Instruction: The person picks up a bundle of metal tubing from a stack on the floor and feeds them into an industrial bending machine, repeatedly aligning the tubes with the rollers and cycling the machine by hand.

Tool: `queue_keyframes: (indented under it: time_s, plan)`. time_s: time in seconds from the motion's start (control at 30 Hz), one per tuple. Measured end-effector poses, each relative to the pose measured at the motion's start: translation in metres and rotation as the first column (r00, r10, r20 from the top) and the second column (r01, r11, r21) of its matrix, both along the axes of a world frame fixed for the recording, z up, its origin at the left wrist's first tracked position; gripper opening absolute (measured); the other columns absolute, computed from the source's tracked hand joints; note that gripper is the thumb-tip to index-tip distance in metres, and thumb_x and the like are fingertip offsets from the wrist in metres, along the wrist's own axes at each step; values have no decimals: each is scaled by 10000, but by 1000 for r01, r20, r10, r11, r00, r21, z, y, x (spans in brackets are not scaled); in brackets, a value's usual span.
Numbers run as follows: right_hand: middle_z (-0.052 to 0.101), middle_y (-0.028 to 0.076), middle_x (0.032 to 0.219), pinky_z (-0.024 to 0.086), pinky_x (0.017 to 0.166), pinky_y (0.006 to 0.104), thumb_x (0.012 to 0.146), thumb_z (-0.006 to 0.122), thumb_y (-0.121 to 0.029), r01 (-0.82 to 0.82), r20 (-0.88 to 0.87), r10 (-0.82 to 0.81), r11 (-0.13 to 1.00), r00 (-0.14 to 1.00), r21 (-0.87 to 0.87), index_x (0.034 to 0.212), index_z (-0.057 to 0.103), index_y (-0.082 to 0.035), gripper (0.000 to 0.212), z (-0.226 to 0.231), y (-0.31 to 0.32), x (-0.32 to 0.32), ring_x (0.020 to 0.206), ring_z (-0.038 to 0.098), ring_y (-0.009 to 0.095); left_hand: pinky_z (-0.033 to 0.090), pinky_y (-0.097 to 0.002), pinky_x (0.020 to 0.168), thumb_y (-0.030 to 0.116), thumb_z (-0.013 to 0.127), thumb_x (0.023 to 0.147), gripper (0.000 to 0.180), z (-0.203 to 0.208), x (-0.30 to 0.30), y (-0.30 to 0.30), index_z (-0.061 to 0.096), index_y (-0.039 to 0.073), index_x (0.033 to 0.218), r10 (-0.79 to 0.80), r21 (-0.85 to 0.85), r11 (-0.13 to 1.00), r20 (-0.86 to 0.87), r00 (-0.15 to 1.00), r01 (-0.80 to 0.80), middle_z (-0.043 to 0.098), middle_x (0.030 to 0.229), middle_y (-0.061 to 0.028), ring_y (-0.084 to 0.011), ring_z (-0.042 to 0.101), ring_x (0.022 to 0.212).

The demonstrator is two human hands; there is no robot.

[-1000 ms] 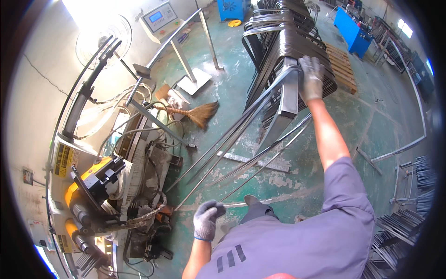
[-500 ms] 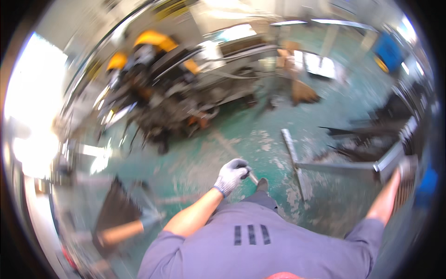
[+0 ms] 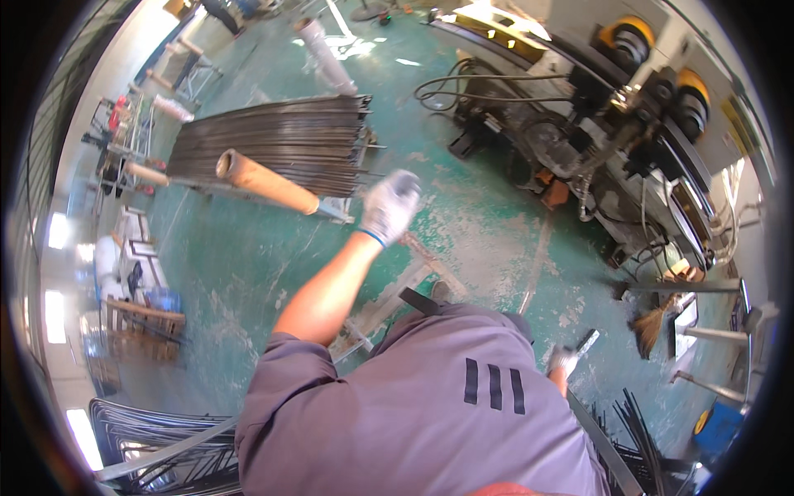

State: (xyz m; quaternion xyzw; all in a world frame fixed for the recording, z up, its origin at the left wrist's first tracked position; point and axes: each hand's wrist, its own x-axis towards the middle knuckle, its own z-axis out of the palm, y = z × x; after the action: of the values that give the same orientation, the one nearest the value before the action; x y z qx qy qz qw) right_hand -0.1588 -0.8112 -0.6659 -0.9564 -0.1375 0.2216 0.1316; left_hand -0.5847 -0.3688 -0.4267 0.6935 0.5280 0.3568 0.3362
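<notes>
My left hand, in a white and grey knit glove, is raised ahead of my body. Its fingers look curled, slightly blurred, and nothing shows in them. Beyond it lies a stack of long dark metal strips on a stand. Low at my right side is my gloved right hand, beside a short metal bar. Whether it grips that bar or only overlaps it is unclear, as its fingers are mostly hidden. A dark flat piece juts out in front of my waist; its other end is out of sight.
A brown cardboard tube rises beside the strip stack. To the right stands a machine with cables and yellow-black parts. A broom stands near it. Racks with thin dark rods are at lower left and lower right.
My view has swung left, bringing the strip stack ahead and the machine to the right. My left hand has risen; my right hand has come away from the far right edge, closer to my side.
</notes>
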Motion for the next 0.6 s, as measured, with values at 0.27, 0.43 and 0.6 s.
queue_keyframes:
  time_s: [0.27, 0.43, 0.6]
  plan:
    - [771, 205, 1156, 552, 975, 388, 875, 718, -213, -320, 132, 295, 911, 946, 260, 1209, 728, -4, 394, 48, 300, 12, 1094, 741, 323, 578, -451, 929, 244, 714, 905, 291, 58, -315, 169, 727, 46, 1118, 683, 546, 722, -470, 559, -424, 762, 1040, -192, -373, 733, 1009]
    - [770, 188, 1132, 563, 943, 377, 909, 738, -240, -639, 31, 656, 721, 754, 267, 1293, 695, -40, 436, 63, 503, -144, 1051, 750, 310, 550, -497, 1000, 395, 741, 891, 453, 61, -404, 202, 718, 72, 1208, 696, 450, 653, -673, 249, -609, 739, 1182, -195, -403, 687, 1133]
    - [705, 234, 1303, 515, 1057, 455, 841, 817, -285, -905, -7, 943, 322, 333, 277, 1347, 644, -12, 601, 42, 654, -333, 1232, 659, 404, 554, -480, 974, 402, 760, 884, 405, 75, -384, 231, 719, 86, 1134, 586, 404, 697, -797, 146, -593, 723, 1132, -153, -371, 669, 1115]
